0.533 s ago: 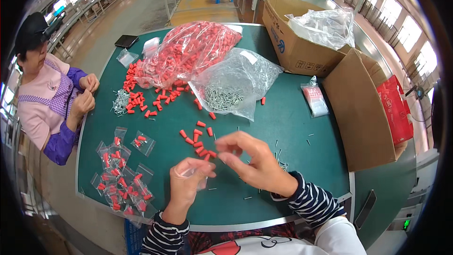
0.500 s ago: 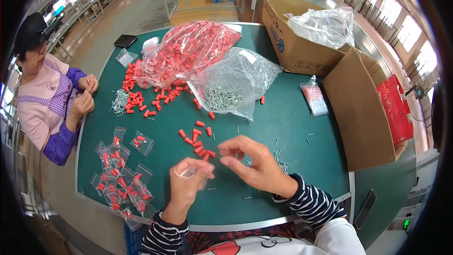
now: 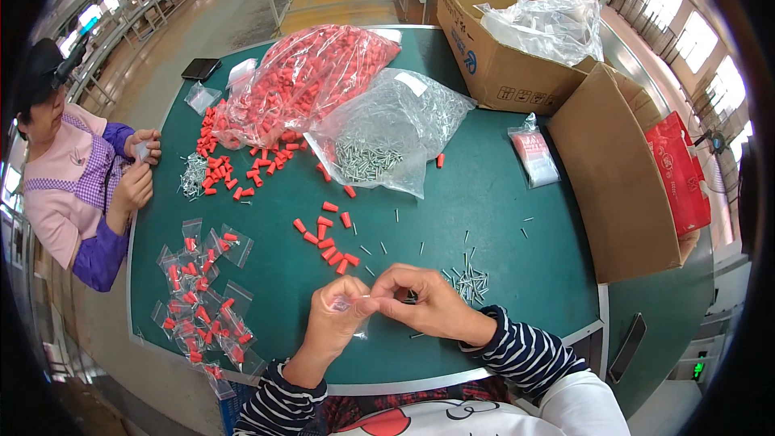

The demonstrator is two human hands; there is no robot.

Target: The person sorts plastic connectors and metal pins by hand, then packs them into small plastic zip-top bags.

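Observation:
My left hand (image 3: 329, 321) is closed round a small clear zip bag (image 3: 341, 304), most of it hidden by the fingers. My right hand (image 3: 432, 300) meets it fingertip to fingertip, pinching at the bag's edge; whether screws are tucked inside that hand I cannot tell. Just beyond the hands lies a loose group of red plastic anchors (image 3: 327, 244). A small heap of silvery screws (image 3: 471, 281) is beside my right hand, with single screws scattered around. To the left, filled zip bags (image 3: 202, 315) with red anchors lie in a pile.
A big bag of red anchors (image 3: 311, 73) and a clear bag of screws (image 3: 367, 157) lie at the back. Cardboard boxes (image 3: 613, 186) stand on the right, near a pack of bags (image 3: 534, 157). A co-worker (image 3: 77, 173) at the left handles a small bag.
My right hand has come in to meet my left at the small bag, its fingers now closed. The view has shifted slightly. The co-worker now holds a small clear bag.

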